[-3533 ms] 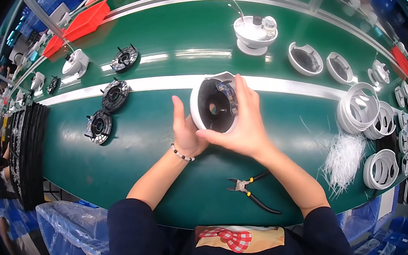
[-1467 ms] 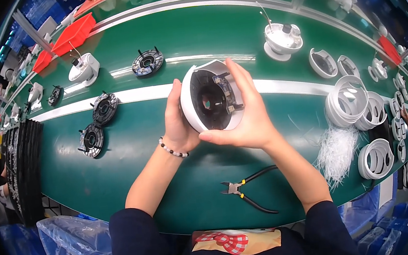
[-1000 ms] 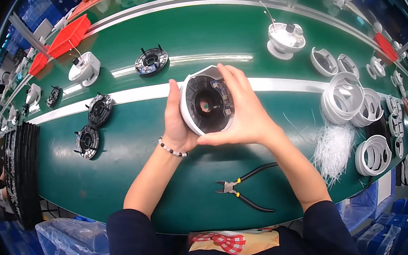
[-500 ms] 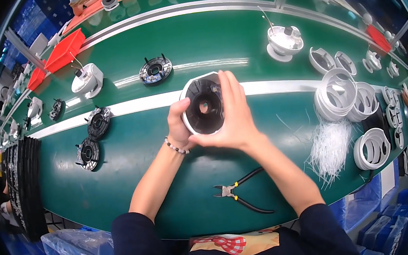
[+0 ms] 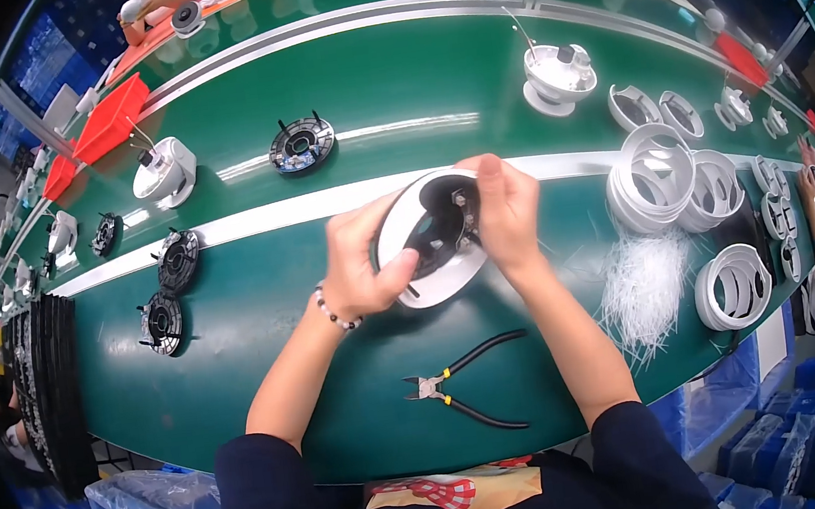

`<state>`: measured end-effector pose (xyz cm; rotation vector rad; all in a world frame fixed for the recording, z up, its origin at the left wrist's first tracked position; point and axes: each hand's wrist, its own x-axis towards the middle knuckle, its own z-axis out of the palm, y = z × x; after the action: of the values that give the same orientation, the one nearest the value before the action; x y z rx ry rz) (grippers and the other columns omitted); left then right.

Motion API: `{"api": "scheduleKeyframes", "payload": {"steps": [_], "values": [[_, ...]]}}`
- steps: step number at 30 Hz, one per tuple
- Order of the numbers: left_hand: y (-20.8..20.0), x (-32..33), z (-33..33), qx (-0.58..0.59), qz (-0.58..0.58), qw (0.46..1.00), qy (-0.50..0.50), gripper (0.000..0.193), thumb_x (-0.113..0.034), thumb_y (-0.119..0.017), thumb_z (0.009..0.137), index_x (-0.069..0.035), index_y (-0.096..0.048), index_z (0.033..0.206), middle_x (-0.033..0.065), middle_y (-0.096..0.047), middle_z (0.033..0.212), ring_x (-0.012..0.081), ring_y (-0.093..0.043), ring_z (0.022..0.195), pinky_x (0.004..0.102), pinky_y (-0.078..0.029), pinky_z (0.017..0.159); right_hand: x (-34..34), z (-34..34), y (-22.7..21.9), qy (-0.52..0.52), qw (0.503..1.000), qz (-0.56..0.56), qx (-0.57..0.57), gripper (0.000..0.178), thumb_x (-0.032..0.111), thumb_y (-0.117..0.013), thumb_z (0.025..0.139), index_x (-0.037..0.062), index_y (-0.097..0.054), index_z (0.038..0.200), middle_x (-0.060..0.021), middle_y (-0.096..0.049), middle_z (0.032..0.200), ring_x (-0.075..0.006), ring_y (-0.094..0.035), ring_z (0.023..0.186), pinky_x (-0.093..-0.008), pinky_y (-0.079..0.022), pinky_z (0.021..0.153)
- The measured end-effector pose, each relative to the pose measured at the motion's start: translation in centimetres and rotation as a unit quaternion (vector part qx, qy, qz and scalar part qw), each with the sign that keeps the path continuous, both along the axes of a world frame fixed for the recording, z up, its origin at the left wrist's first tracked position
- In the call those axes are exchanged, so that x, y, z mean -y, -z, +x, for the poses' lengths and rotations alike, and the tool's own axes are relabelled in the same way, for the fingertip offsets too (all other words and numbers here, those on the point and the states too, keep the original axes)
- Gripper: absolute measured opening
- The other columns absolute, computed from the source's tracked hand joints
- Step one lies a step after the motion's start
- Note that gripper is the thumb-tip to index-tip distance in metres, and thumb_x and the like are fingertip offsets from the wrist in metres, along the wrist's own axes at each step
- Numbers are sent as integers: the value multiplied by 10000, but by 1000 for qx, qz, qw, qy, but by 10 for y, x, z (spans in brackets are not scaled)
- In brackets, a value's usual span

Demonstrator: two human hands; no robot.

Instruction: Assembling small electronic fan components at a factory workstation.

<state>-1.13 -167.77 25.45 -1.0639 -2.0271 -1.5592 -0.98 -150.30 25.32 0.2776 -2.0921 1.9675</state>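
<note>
Between my two hands, above the middle of the bench, is a white oval ring-shaped housing (image 5: 440,289) with a black part (image 5: 443,212) inside it. My left hand (image 5: 368,259) grips its left side, the thumb lying over the lower rim. My right hand (image 5: 508,205) holds the right side, thumb up near the top edge. Fingers of both hands behind the housing are hidden. Below it on the green mat lie cutting pliers (image 5: 430,387) with black handles, spread apart, touched by neither hand.
White plastic rings (image 5: 658,176) stand stacked at the right beside a heap of thin clear strips (image 5: 645,293). Round black circuit parts (image 5: 163,323) lie at the left. White units with wires (image 5: 558,74) and a round black part (image 5: 302,146) stand farther back. Black stacked trays (image 5: 54,395) edge the left.
The housing has been turned and tilted in my hands, so its white rim and inside show differently. My right hand has shifted its grip, and my left thumb now lies over the rim.
</note>
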Motion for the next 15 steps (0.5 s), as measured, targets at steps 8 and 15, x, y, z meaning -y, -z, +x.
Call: {"api": "scheduleKeyframes", "payload": {"steps": [8,15], "values": [[-10,-16,24,-222,-49,960,-162,482,-424,-546,796,42,-555,918,137,-590,759,277,-582,636,305,-470,567,-17,18,-12,120,892,87,-427,398,354,-488,824,-30,-560,749,-120,-540,642,-208,-519,548,-273,-413,476],[-20,-13,20,-211,-40,964,-154,477,-430,-465,846,34,-575,826,105,-560,643,226,-546,507,275,-428,450,-15,30,-22,117,907,113,-388,292,275,-553,768,-12,-552,712,-95,-513,599,-194,-472,496,-265,-368,421]]}}
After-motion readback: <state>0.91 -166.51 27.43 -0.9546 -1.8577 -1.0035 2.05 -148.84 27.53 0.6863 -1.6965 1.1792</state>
